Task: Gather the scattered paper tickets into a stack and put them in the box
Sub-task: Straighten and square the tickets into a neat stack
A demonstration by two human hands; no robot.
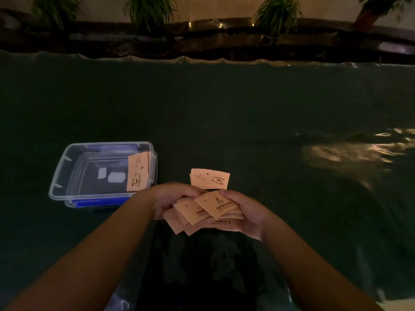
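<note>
Over the dark table we held a messy bunch of tickets (197, 213) pinched between our left hand (174, 199) and right hand (246, 213), so loose ones could slip before reaching the box (67, 170).

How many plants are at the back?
4 plants show along the back wall: far left, centre-left, centre-right, and far right, cut off by the edge. More may lie outside view.
</note>
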